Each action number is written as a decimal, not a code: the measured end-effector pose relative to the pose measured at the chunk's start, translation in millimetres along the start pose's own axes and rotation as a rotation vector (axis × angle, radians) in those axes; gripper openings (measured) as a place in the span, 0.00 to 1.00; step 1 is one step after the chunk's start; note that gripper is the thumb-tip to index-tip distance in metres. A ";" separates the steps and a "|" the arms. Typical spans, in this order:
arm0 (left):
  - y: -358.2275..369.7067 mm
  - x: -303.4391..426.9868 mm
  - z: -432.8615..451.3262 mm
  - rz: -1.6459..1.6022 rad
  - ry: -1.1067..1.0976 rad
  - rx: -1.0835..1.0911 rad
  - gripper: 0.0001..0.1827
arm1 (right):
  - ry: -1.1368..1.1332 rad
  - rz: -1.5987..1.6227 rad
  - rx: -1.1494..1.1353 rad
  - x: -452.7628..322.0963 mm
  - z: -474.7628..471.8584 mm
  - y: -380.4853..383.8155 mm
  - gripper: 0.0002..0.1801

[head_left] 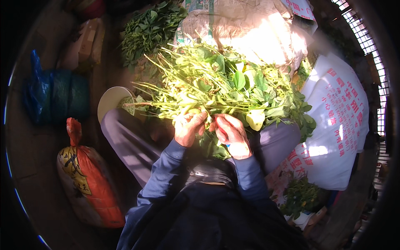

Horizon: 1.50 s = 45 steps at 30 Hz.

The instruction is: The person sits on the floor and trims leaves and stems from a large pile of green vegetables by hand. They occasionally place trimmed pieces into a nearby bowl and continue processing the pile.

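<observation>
A large heap of green soybean plants [200, 78], with stems, pods and leaves, lies across my lap and in front of me. At its near edge, my left hand [188, 127] has its thumb and fingers closed on green pods. Close beside it on the right, my right hand [230, 132] is curled around a small red and blue object [222, 128], mostly hidden by the fingers; its kind cannot be told. The two hands are nearly touching at the fingertips. Leaves hang below them between my knees.
A pale round container [107, 99] stands by my left knee. Further left are a blue plastic bag [37, 93] and an orange tied sack [97, 184]. A brown woven sack [225, 23] and more plants [153, 25] lie ahead; printed white sheeting [340, 125] spreads at the right.
</observation>
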<state>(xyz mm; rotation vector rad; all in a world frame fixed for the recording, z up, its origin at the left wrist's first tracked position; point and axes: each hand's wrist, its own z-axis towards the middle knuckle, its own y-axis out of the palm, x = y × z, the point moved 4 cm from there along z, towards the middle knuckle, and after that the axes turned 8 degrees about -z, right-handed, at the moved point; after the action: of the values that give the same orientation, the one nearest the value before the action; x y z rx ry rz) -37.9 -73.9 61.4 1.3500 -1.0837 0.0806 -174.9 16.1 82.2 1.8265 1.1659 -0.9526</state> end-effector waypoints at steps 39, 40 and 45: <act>-24.5 -15.6 -22.5 0.064 -0.111 0.169 0.13 | -0.269 0.377 0.257 12.4 51.2 -65.7 0.15; -24.9 -20.2 -23.0 0.088 -0.129 0.134 0.12 | -0.312 0.361 0.191 22.4 55.1 -73.4 0.13; -22.4 -36.0 -27.4 -0.096 -0.206 0.129 0.08 | -0.303 0.425 0.230 34.5 61.3 -73.1 0.09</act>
<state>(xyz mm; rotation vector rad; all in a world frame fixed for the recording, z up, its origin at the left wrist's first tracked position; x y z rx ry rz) -28.0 -39.7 25.6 1.5498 -1.1999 -0.0620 -244.1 -3.2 10.6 1.9192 0.4725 -1.0918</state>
